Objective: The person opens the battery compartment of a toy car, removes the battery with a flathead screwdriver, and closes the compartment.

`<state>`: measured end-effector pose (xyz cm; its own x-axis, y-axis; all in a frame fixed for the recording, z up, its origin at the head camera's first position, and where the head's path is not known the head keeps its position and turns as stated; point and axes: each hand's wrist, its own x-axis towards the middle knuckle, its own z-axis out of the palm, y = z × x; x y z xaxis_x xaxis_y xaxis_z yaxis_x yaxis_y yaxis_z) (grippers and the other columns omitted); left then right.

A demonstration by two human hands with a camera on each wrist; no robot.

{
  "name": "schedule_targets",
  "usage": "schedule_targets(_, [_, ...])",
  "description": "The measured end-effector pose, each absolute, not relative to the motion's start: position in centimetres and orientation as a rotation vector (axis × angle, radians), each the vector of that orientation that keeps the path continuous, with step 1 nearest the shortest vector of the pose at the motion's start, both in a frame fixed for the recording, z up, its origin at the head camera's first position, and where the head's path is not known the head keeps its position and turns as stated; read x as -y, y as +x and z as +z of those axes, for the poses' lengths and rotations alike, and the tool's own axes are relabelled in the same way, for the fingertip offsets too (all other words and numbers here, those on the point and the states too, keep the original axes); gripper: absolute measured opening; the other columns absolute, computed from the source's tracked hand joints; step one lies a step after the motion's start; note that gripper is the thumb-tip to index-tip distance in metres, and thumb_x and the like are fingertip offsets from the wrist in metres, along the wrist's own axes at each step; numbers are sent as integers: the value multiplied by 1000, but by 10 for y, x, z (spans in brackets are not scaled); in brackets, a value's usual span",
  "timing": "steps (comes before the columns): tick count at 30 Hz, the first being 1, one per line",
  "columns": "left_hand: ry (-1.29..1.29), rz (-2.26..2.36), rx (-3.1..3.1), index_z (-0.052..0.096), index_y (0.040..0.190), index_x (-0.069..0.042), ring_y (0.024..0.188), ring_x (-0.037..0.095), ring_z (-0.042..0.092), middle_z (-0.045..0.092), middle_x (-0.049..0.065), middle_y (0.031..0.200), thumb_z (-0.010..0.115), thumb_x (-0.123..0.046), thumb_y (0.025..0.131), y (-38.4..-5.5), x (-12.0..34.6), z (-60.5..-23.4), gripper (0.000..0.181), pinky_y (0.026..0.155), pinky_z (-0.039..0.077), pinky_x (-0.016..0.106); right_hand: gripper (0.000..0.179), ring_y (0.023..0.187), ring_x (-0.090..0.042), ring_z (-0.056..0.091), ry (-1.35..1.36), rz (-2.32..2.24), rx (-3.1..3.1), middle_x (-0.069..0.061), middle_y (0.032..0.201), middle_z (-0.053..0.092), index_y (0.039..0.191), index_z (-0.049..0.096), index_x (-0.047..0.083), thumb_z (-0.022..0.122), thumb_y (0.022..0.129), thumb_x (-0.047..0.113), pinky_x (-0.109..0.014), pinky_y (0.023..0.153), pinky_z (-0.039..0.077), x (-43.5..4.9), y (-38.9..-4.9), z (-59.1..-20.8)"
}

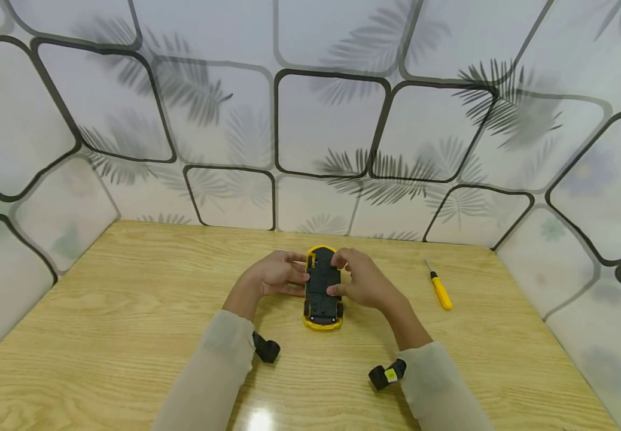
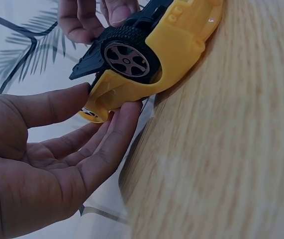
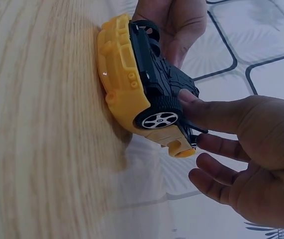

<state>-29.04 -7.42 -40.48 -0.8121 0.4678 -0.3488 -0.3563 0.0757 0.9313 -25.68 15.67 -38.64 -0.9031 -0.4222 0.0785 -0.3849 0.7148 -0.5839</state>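
Observation:
A toy car with a yellow body and a black chassis lies upside down on the table, its underside facing up. My left hand holds the car's left side, thumb above and fingers beneath the yellow edge. On the other side, my right hand pinches the black chassis, its thumb lying on it close to a wheel. Toward the far end the chassis stands partly lifted out of the yellow shell in the left wrist view. The car's roof is hidden underneath.
A screwdriver with a yellow and black handle lies to the right on the wooden table. Patterned panels rise behind the table and at both sides. Each wrist wears a small black camera.

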Motion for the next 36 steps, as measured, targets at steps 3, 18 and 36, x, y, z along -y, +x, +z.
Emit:
schedule_targets(3, [108,1796,-1774,40,154,0,117,34,65,57,23,138,59,8,98,-291,74,-405,59,95,59,49,30,108,-32,62,-715,-975,-2865,-8,114,64,113,61,8,80,91,15,-47,93,55,-158,-256,-386])
schedule_targets(18, [106,1799,-1785,40,154,1,115,32,65,59,23,135,58,11,96,-291,73,-407,61,95,59,49,11,97,-25,71,-774,-1183,-2818,-8,106,68,108,62,8,68,99,4,-39,81,61,-157,-254,-386])
schedule_targets(36, [111,1801,-1770,40,153,0,104,29,68,62,22,131,60,9,96,-292,74,-407,61,94,59,48,11,91,-20,69,-781,-1244,-2847,-5,102,69,108,65,10,69,99,7,-40,80,60,-160,-252,-379])
